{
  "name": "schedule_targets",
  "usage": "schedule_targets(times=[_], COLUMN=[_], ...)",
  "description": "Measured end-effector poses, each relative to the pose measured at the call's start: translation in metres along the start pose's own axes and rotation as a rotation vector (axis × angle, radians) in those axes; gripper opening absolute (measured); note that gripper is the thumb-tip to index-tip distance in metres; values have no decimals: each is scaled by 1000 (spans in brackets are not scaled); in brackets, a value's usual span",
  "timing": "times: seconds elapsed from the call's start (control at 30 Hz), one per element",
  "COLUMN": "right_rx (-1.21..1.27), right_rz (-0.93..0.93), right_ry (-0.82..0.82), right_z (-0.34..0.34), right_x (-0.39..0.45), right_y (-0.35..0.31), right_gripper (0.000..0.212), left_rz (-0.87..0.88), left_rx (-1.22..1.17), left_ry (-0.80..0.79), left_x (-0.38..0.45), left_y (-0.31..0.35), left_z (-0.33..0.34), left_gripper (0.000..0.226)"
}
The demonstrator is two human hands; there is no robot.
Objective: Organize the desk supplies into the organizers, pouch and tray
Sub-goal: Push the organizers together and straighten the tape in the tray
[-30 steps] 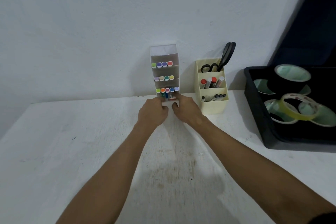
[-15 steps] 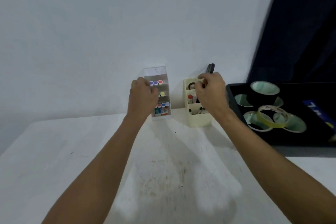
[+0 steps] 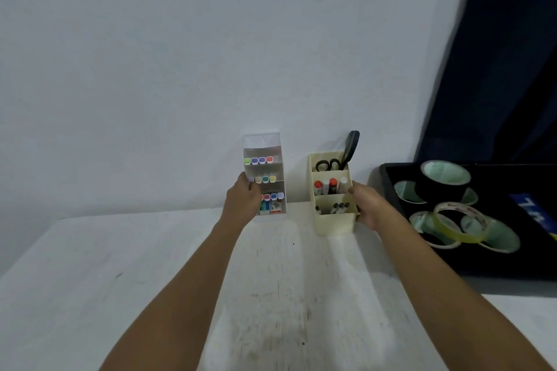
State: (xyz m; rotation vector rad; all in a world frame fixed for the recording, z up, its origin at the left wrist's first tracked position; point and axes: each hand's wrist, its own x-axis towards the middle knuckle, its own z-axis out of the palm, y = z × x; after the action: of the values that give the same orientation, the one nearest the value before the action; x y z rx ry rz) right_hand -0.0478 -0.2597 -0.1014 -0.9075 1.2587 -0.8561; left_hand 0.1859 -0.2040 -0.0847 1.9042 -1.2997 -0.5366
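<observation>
Against the wall, left of the cream organizer point(image 3: 331, 208), stands the clear marker organizer point(image 3: 265, 173) — the left hand point(image 3: 242, 205) wraps its left side, grasping it. The right hand point(image 3: 369, 205) clasps the cream organizer's right wall (scissors point(image 3: 340, 156) upright in its back compartment). Right of that, the black tray point(image 3: 388, 181) holds tape rolls point(image 3: 452, 223). Sorting looks finished — likely squaring up both organizers; next calls for gentle, level nudges.

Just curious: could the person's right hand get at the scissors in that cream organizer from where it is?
Probably yes. The right hand rests on the cream organizer's right side, and the scissors stand in its back compartment with handles and blades sticking up, nothing covering them from above.
</observation>
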Motion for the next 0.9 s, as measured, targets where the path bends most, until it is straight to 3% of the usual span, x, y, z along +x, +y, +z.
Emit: schedule_targets(times=[0.3,0.53,0.9], right_rx=[-132,-201,-282], right_rz=[-39,-84,-82], right_ry=[-35,-106,-147], right_z=[21,32,49], right_x=[10,14,32], right_y=[9,12,25], right_gripper=[16,33,40], left_rz=[29,22,-24], left_rx=[-33,-49,-11], left_ry=[2,13,107], left_x=[0,1,4], left_y=[-4,-4,-19], left_z=[6,7,-4], left_gripper=[36,37,35])
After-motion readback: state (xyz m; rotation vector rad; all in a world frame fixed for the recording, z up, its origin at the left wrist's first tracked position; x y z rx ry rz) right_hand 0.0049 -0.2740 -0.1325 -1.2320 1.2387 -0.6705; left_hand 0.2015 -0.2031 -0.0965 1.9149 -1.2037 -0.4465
